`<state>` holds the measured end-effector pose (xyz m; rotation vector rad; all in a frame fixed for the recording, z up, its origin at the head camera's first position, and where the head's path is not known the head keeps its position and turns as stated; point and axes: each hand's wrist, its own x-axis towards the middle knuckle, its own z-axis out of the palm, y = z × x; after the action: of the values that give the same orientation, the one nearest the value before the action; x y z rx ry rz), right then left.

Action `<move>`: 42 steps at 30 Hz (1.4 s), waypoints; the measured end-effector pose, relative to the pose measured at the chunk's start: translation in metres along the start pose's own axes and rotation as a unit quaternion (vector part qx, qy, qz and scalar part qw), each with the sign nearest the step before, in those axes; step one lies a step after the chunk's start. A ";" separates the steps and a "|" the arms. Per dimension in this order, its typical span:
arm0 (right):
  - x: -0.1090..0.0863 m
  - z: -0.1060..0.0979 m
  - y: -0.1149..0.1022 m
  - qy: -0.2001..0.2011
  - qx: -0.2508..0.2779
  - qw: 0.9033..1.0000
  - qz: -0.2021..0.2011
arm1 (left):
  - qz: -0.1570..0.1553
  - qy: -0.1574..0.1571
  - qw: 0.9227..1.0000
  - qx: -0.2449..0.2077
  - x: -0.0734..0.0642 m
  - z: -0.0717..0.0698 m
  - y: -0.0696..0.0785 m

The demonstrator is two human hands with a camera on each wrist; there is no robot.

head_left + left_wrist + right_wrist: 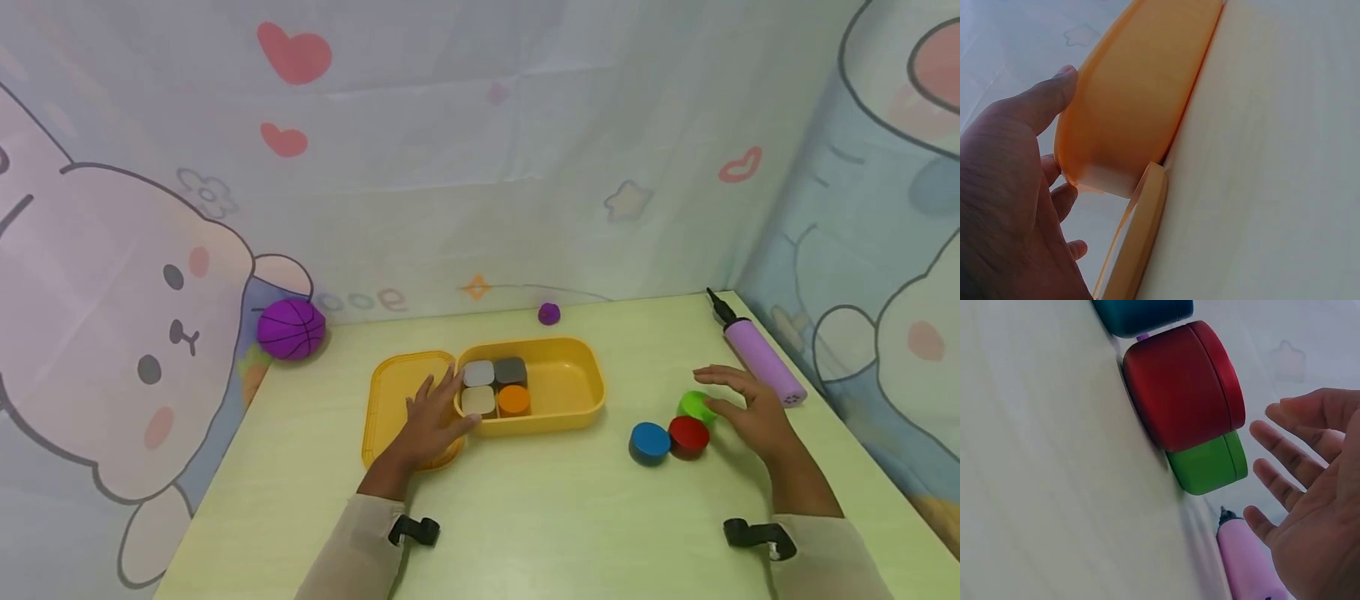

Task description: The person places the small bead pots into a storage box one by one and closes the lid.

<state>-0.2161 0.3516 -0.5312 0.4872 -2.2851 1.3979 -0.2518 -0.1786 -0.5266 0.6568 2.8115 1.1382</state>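
Observation:
In the head view, my left hand [431, 421] rests at the left end of a yellow rectangular box [566, 425], its thumb at the near rim and fingers spread. Inside the box's left half sit small round tins: white [478, 373], dark grey [511, 370], cream [478, 401] and orange [513, 401]. A yellow lid [390, 408] lies partly under that hand. My right hand [753, 417] hovers beside a green tin [1210, 465], fingers extended and apart from it in the right wrist view. A red tin [1179, 387] and a blue tin [649, 443] stand next to it.
A lilac hand pump [765, 362] with a black nozzle lies at the right edge. A purple ball [292, 329] sits at the back left, and a small purple object [549, 313] behind the box. A printed cloth [450, 208] hangs behind the table.

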 end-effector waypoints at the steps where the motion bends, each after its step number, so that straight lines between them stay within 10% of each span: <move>1: -0.001 -0.001 0.002 -0.007 0.004 1.000 0.008 | -0.002 -0.001 1.000 0.000 0.000 0.000 0.000; 9: -0.005 -0.009 0.018 -0.066 0.092 0.992 0.047 | -0.001 -0.002 1.000 -0.004 0.000 0.000 -0.002; 18: -0.005 -0.016 0.032 -0.172 0.199 0.962 0.068 | -0.007 -0.004 1.000 0.003 -0.002 -0.002 -0.001; 42: -0.011 -0.020 0.032 -0.197 0.160 0.960 0.117 | -0.003 -0.008 1.000 0.006 0.000 0.000 -0.004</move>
<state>-0.2196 0.3841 -0.5527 0.6617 -2.4952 1.9581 -0.2528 -0.1808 -0.5295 0.6557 2.8068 1.1122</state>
